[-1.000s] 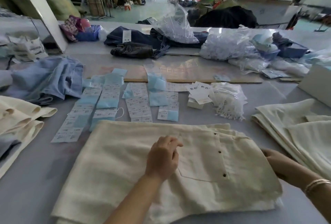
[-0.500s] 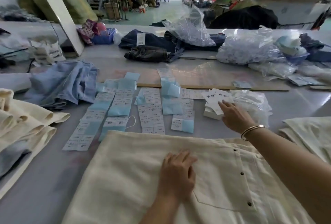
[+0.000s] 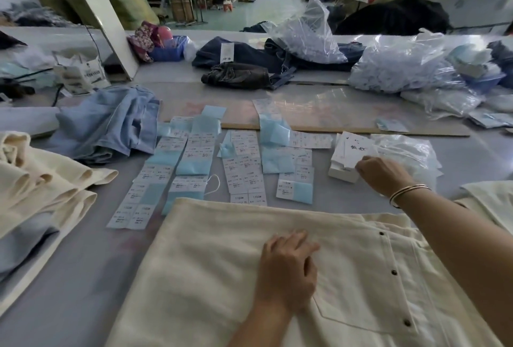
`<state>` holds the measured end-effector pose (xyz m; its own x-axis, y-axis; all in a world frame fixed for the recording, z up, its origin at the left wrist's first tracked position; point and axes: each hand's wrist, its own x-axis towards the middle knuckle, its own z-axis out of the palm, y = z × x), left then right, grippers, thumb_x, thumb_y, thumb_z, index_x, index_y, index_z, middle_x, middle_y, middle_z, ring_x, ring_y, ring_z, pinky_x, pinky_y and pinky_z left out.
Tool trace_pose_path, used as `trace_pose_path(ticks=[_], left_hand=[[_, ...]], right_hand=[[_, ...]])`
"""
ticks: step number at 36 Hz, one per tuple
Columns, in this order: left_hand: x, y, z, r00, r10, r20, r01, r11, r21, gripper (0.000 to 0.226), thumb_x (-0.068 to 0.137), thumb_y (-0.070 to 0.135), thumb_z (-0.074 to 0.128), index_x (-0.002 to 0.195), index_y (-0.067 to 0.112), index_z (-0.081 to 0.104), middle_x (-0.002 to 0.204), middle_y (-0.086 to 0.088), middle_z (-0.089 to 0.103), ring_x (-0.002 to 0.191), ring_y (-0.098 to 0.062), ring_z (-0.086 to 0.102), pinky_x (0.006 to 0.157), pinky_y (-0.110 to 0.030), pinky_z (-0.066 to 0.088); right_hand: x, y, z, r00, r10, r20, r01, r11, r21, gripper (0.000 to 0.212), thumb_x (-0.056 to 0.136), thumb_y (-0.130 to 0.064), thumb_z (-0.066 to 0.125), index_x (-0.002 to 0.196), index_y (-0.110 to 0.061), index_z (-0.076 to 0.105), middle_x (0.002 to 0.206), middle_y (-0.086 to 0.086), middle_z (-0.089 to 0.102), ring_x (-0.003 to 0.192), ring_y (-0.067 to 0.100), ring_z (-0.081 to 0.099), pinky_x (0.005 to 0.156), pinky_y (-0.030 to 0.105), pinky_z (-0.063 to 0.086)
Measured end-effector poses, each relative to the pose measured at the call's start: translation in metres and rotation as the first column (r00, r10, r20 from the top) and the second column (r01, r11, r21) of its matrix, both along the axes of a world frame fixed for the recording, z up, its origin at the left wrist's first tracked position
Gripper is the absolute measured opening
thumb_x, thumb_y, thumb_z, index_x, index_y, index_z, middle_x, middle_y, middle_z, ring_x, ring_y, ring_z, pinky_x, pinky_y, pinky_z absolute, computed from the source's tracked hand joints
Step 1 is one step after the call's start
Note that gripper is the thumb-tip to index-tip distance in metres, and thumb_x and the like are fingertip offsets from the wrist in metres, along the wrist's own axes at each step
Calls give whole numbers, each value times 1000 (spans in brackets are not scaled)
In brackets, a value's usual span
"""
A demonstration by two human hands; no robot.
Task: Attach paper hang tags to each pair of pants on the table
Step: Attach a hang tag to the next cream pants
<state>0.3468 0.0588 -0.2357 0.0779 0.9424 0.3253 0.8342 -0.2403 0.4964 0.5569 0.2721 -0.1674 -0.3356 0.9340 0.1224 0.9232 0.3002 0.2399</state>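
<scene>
the cream pants (image 3: 222, 277) lie flat across the lower middle of the frame on the grey worktop (image 3: 69, 291), with the left hand (image 3: 287, 271) resting on them, its fingers (image 3: 298, 238) loosely spread and holding nothing. at right of centre the right hand (image 3: 384, 174) reaches to the stack of white hang tags (image 3: 348, 153), its fingers curled at the edge of the top card; whether they already pinch it i cannot tell. the tags look light, thin and fairly stiff, likely to slide off the stack, so a pinch at one corner should lift a single card. the pants look soft, limp cotton, fairly heavy; they will bunch if dragged, so a flat palm near the buttoned waistband suits them. sheets of size stickers (image 3: 244, 166) lie in rows at mid-frame, just beyond the pants, and more folded cream pants (image 3: 41, 180) sit at left.
</scene>
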Motion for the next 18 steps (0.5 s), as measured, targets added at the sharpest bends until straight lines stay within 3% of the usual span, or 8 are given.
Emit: trace_pose_path(ticks=[4,7,8,9,11,13,15,18], left_hand=[[-1,3,-1,999,-10,50,11,1000,-24,33,75,24,58,104,32,72,124,12,65,118,-5,56,103,-23,29],[-8,11,8,919,89,385,4,972,-234,24,90,26,52,99,27,75,113,9,70,112,-8,60,99,-22,37],[-11,14,15,795,179,580,31,942,-334,24,96,24,51,95,25,75,105,7,72,107,-12,63,95,-22,42],[-14,19,23,593,285,753,75,912,-404,27,99,20,48,92,23,74,97,5,74,103,-16,65,89,-21,47],[-21,33,33,141,414,899,173,884,-434,33,102,21,39,94,9,69,84,-2,74,90,-20,66,80,-19,52],[-29,44,40,-46,455,890,232,871,-433,41,102,31,34,109,3,63,93,-12,72,87,-22,66,82,-28,52],[-38,48,41,-6,513,859,253,831,-495,36,101,32,42,111,6,64,102,-17,70,91,-29,65,88,-40,50],[-46,53,36,212,558,803,114,801,-587,14,96,12,51,98,10,65,96,-16,71,84,-31,65,78,-41,53]], right_hand=[[-10,-8,11,904,-23,-426,91,986,141,22,95,-17,49,86,-4,65,91,17,65,77,39,63,63,38,48],[-32,-35,28,813,170,-557,-5,959,284,12,89,-15,62,83,-6,68,85,14,68,66,34,64,56,28,40],[-42,-49,31,807,266,-528,-108,944,311,8,87,-13,65,83,-8,69,84,11,69,63,30,65,54,25,41],[-51,-64,32,800,351,-486,-213,924,317,5,85,-12,67,84,-9,70,83,9,71,60,27,66,50,24,43],[-67,-97,28,777,488,-397,-381,868,319,2,81,-14,71,82,-13,71,86,4,73,61,22,68,48,28,52],[-77,-129,17,695,640,-328,-554,767,323,5,75,-16,76,76,-16,72,90,1,73,67,18,68,60,30,58],[-81,-152,6,600,755,-266,-716,655,243,5,82,-22,70,77,-20,72,93,-2,72,77,12,68,80,28,56],[-82,-162,-2,557,766,-321,-787,611,91,16,90,-35,58,86,-27,71,99,-9,71,92,6,66,91,27,51]])
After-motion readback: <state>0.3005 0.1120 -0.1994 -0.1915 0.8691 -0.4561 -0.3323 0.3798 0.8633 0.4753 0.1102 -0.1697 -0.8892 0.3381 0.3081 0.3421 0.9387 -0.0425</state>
